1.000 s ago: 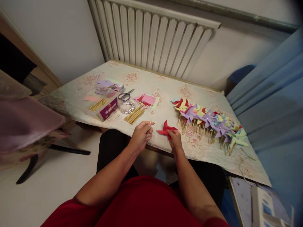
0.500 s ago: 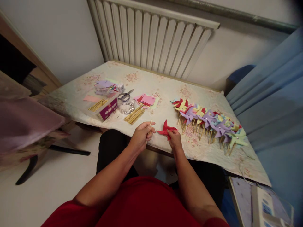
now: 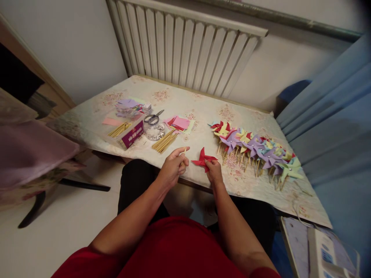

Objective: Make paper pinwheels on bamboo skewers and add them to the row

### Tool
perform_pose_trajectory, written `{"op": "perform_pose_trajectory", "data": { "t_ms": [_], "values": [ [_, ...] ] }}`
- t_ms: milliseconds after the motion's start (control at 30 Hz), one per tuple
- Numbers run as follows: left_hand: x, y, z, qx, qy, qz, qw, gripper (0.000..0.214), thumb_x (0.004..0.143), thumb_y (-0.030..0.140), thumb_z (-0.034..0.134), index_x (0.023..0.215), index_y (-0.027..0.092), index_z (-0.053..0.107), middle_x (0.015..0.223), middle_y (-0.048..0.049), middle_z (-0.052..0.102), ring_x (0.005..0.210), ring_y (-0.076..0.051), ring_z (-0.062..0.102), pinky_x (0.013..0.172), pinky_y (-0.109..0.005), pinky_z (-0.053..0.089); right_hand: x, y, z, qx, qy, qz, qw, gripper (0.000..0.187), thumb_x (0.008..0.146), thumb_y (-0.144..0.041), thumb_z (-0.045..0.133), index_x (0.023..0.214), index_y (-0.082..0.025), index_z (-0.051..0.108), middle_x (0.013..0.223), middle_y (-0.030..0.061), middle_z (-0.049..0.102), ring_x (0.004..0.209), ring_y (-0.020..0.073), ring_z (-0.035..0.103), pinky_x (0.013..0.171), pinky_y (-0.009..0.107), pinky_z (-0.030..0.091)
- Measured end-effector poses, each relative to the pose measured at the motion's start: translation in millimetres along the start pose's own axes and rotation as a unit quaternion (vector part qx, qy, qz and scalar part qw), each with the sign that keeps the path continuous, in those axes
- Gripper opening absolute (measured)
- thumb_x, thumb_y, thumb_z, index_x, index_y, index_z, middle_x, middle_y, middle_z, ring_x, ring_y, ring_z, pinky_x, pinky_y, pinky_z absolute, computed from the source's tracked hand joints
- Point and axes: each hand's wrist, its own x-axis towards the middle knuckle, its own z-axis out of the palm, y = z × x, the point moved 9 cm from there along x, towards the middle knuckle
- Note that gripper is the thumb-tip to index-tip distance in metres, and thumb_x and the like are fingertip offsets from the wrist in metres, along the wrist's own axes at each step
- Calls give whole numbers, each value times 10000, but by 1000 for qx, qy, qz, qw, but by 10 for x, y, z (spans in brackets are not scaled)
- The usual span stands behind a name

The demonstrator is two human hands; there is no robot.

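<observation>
Between its thumb and fingers, my left hand [image 3: 173, 166] grips a thin wooden stick [image 3: 184, 151] whose tip points up. My right hand [image 3: 214, 170] pinches a red paper pinwheel [image 3: 202, 158] near its centre, above the table's front edge. A small gap separates the stick from the pinwheel. Ahead of my left hand lies a bundle of wooden sticks [image 3: 164, 142] beside coloured paper sheets [image 3: 182, 122]. To the right, several finished paper pinwheels [image 3: 255, 146] on sticks lie in a slanting row.
A clear container [image 3: 156, 133] holds small shiny pieces, with scissors [image 3: 154, 117] behind it. Left of these stands an open box [image 3: 131, 135] with sticks inside. A radiator [image 3: 185, 50] backs the table; a blue curtain [image 3: 336, 116] hangs at right.
My left hand has shifted slightly left, away from the red pinwheel, and the stick has tilted a little. My right hand and the pinwheel have stayed nearly still.
</observation>
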Motion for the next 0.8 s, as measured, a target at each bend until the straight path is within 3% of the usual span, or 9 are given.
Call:
{"op": "perform_pose_trajectory", "data": {
  "t_ms": [333,533,800],
  "values": [
    [-5,5,-2,-8,9,-2,1000,354,791,312,660,1102,164,581,585,50,540,338,-11,225,392,-188,102,10,15,-21,-8,9,2,1000,322,610,-374,779,592,-211,503,566,-65,503,514,92,437,503,243,362],
    [13,26,-26,-36,13,15,999,294,716,244,717,961,123,609,686,29,543,413,-6,330,411,-171,165,-2,-17,-13,-15,8,-6,1000,351,605,-386,781,578,-221,473,534,-72,467,511,98,428,501,248,365],
    [0,21,-28,-42,5,1,999,278,748,305,719,933,146,585,600,64,484,385,3,232,403,-166,112,2,-47,-14,-39,5,-22,999,370,619,-401,756,563,-230,433,528,-67,451,512,102,430,488,250,353]
  ]
}}
